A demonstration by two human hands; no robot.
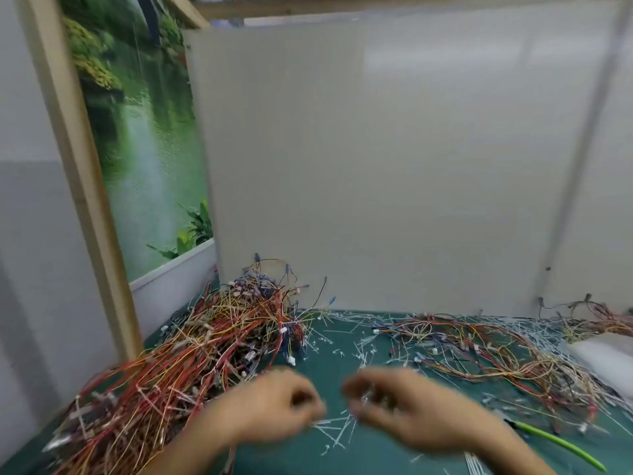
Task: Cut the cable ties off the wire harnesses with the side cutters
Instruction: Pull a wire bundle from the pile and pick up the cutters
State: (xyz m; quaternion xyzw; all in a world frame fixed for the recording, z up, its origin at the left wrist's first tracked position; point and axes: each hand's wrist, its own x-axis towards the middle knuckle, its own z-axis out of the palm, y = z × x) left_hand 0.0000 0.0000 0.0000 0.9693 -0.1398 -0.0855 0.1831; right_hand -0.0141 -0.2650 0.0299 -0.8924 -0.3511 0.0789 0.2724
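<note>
The right hand [404, 409] hovers just left of the side cutters [555, 443], and the left hand [274, 406] is further left. Both are blurred with fingers curled, so I cannot tell whether either grip grasps anything. The green-handled cutters lie free on the tabletop [363, 455]. Wire harnesses [205, 354] heap far left of them, a second bundle [479, 358] lies behind them, and cut cable ties [337, 431] lie to their left.
</note>
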